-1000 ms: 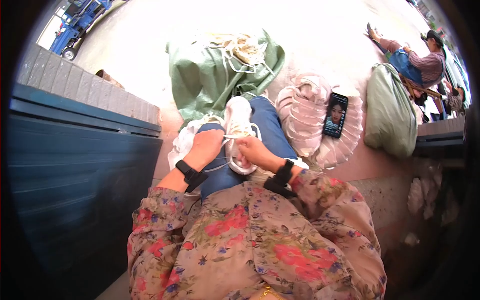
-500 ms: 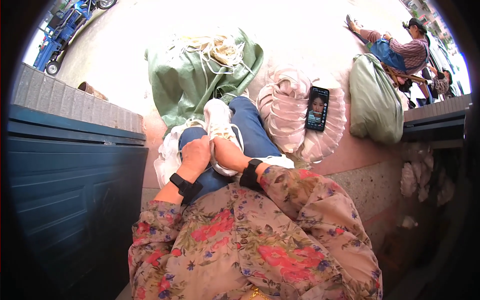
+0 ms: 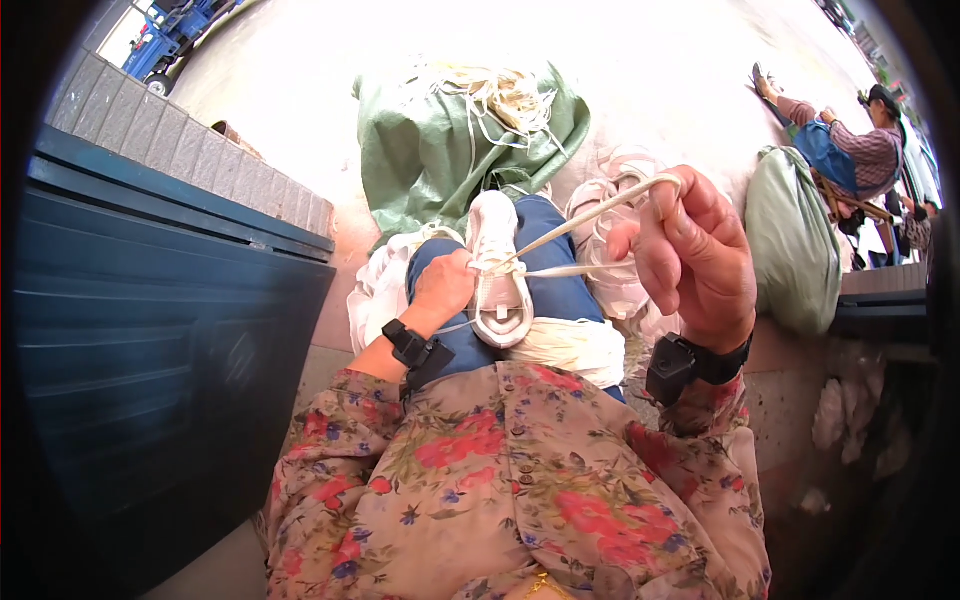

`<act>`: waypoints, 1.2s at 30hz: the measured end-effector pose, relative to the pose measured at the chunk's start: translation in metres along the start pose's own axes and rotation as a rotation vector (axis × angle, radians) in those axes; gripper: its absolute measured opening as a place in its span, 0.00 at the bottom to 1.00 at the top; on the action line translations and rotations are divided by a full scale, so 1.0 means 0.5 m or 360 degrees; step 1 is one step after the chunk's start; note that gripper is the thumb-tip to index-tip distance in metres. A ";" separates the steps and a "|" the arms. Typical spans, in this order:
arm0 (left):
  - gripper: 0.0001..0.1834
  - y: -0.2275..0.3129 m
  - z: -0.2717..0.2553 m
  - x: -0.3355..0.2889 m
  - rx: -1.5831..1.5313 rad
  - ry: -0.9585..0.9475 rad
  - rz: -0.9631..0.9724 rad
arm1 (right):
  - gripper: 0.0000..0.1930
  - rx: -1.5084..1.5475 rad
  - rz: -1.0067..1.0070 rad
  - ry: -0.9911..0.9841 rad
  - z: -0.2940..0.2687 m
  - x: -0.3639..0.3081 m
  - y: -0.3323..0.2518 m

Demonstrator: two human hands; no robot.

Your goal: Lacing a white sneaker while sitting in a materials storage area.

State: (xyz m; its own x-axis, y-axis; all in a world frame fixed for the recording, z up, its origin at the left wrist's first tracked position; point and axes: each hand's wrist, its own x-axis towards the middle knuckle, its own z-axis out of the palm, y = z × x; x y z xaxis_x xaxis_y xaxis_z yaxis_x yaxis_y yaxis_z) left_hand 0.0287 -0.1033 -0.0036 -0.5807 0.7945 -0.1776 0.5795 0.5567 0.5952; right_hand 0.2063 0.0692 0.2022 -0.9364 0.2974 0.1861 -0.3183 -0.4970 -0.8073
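Observation:
A white sneaker [image 3: 493, 222] rests across my jeans-covered thighs, toe pointing away. My left hand [image 3: 445, 287] is closed at its left side near the eyelets, thumb and fingers pressed against the shoe. Off to the right and raised, my right hand [image 3: 700, 250] grips a cream shoelace [image 3: 590, 222] looped around its index finger. Two strands run taut from the shoe's eyelets to that hand. A bundle of pale laces [image 3: 570, 348] lies on my right thigh.
A green sack [image 3: 415, 150] ahead carries a heap of loose laces [image 3: 510, 100]. White shoe pieces [image 3: 375, 300] lie left of my legs; stacked pinkish-white ones [image 3: 610, 270] lie right. Another full sack [image 3: 795, 240] stands near a seated person [image 3: 855, 150]. A dark blue door [image 3: 170, 380] flanks my left.
My right hand has moved from the shoe up and to the right, drawing the lace out. The left hand stays at the shoe. The phone on the stacked pieces is now hidden behind my right hand.

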 end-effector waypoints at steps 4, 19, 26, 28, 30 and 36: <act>0.12 0.017 -0.044 0.028 -0.0055 -0.0104 0.0131 | 0.08 0.0003 -0.0044 -0.0007 0.012 -0.002 -0.002; 0.15 0.145 -0.123 0.100 -0.0987 -0.1453 0.0244 | 0.11 -0.0512 -0.0126 0.0065 -0.017 0.090 0.019; 0.07 -0.077 -0.195 0.140 -0.2394 0.0047 -0.0518 | 0.10 0.0603 -0.0221 0.0852 -0.240 0.035 0.036; 0.07 -0.142 -0.238 0.122 -0.2286 0.0140 -0.0456 | 0.08 0.0635 -0.0142 0.1022 -0.315 -0.017 0.068; 0.05 -0.214 -0.277 0.097 -0.2617 0.0301 -0.0668 | 0.09 0.0537 -0.0073 0.0940 -0.335 -0.040 0.103; 0.06 -0.163 -0.255 0.028 -0.1761 0.0421 -0.0663 | 0.09 -0.1312 0.0517 0.0669 -0.269 -0.107 0.268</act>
State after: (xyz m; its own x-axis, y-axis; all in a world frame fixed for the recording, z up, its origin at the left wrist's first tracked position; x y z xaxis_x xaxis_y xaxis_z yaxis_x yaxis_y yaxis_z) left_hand -0.0995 -0.1685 0.0452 -0.7802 0.4577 -0.4263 -0.4067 0.1467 0.9017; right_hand 0.2334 0.0964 0.0086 -0.7806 0.5923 -0.1995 0.2979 0.0720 -0.9519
